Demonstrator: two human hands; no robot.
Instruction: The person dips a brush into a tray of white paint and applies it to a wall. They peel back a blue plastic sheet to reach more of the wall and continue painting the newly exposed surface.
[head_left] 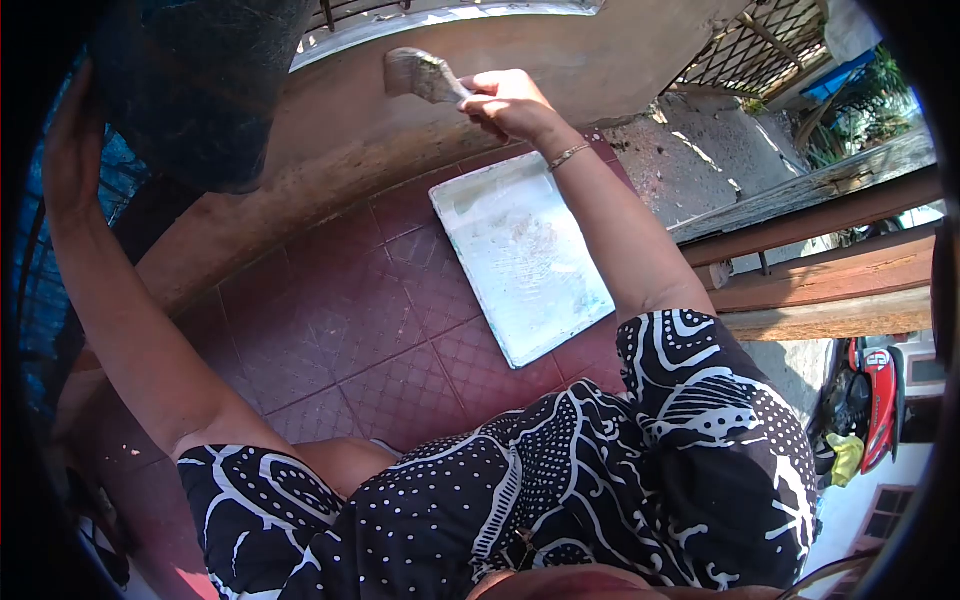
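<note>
My right hand (508, 106) is closed around the handle of a wide paintbrush (428, 76), whose bristles are at the plastered low wall (340, 130). Below that hand, a white paint tray (535, 265) with smeared paint lies on the red tiled floor (350, 310). At the far left my left hand (75, 155) is raised, its fingers stretched up along a dark plastic sheet (190, 90) that hangs over the wall. Some of its fingertips are hidden behind the sheet's edge.
Blue sheeting (120, 180) hangs at the left. Wooden beams (820, 270) run along the right, with a red and black motorbike (875, 410) beyond them. A lattice fence (750, 50) stands at the upper right.
</note>
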